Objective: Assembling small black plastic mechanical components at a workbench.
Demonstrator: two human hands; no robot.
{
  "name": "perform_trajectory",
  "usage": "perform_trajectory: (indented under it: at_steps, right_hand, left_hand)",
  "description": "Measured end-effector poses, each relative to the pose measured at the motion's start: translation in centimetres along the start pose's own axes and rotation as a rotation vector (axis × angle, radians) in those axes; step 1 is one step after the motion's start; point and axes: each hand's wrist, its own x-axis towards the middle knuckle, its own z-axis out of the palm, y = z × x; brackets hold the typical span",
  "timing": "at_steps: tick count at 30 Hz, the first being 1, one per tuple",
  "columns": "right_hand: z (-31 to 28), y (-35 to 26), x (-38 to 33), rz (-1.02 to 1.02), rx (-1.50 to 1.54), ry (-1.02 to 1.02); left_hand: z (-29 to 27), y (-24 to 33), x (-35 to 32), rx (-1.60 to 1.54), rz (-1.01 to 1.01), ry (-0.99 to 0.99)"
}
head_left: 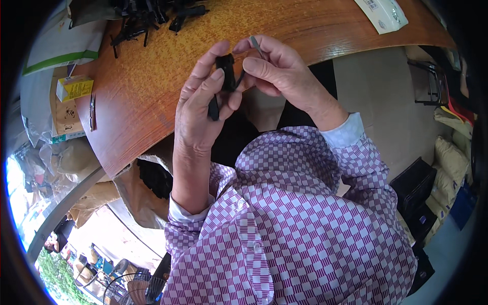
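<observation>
Above the table's near edge, my left hand [197,109] grips a small black part [226,72] between thumb and fingers. A dark strip hangs below it, against the palm; its exact shape is hard to make out. My right hand [287,73] is closed on a thin grey metal tool [255,44], pinched between thumb and forefinger, with one end pointing up. The tool's other end is dark or hidden near the black part. Farther off on the wooden table [152,76] lies a tangled pile of black pieces [147,15].
A yellow and white box [74,88] stands at the table's left edge, near a slim metal tool [92,113]. A white packet [382,15] lies at the far right. Below the left edge is an open brown sack [137,190] with black contents. A chair [429,81] stands right.
</observation>
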Motion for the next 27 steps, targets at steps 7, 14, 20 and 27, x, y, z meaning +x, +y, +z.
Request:
perform_trajectory:
  at_steps: [7, 14, 20, 27]
  right_hand:
    - [-1.2, -0.5, -0.3, 0.156, 0.058, -0.182]
    - [-0.5, 0.7, 0.1, -0.037, -0.503, -0.031]
    - [2.7, 0.0, -0.1, 0.023, -0.374, 0.054]
    - [5.0, 0.8, 0.1, 0.097, -0.272, 0.041]
  left_hand:
    - [0.3, -0.6, -0.2, -0.010, -0.072, -0.104]
    - [0.6, -0.1, -1.2, 0.653, 0.103, -0.012]
    - [-0.4, -0.9, -1.6, 0.837, 0.302, 0.220]
    - [-1.0, -0.6, -1.7, 0.810, 0.324, 0.262]
